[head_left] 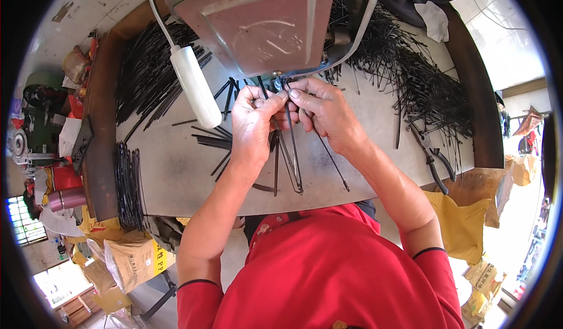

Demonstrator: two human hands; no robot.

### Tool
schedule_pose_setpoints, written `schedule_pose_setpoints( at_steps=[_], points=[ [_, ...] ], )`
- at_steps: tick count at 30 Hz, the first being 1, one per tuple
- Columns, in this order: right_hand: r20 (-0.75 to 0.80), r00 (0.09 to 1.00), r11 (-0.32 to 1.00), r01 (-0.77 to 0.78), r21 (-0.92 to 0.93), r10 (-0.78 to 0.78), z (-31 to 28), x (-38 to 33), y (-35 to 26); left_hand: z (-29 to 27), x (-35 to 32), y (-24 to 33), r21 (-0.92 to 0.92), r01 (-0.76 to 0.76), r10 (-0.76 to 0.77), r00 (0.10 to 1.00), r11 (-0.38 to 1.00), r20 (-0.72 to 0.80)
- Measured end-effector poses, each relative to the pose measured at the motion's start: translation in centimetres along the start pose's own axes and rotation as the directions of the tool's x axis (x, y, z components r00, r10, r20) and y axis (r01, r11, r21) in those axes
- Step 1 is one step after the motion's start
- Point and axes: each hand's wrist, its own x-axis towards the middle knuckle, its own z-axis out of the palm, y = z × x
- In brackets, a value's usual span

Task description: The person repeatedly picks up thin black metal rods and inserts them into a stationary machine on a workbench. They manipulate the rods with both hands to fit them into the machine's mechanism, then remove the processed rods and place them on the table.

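My left hand and my right hand meet close together just below the front of a reddish-brown machine head. Both have their fingers pinched. Thin black metal rods run through the left hand's fingers and slant down toward me, with bent lower ends. From beneath the right hand's fingers another thin black rod slants down to the right. The fingers hide the rods' upper parts and the exact contact with the small metal fitting under the machine. Several loose rods lie beside the left hand.
A white tube-shaped lamp hangs left of the machine. Black rods form a left pile, a near-left bundle and a tangled right heap. Dark-handled pliers rest at the right. Raised brown sides border the table.
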Motion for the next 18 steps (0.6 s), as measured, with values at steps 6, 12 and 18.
schedule_pose_setpoints(
  at_steps=[6, 12, 18],
  points=[
    [-0.007, 1.000, 0.998, -0.001, 0.070, 0.002, 0.1, -0.2, 0.1, -0.1, 0.0, -0.3, 0.000, 0.007, -0.007, 1.000, 1.000, -0.024],
    [0.052, 0.999, 0.997, 0.009, 0.081, -0.013, -0.8, 0.0, -0.3, 0.2, -0.4, 0.8, 0.046, -0.003, 0.002, 1.000, 0.999, 0.013],
    [0.028, 1.000, 0.999, 0.011, 0.047, -0.013, -0.2, -1.4, 0.4, 0.1, -2.1, 1.1, 0.075, 0.013, -0.015, 1.000, 0.997, 0.015]
  ],
)
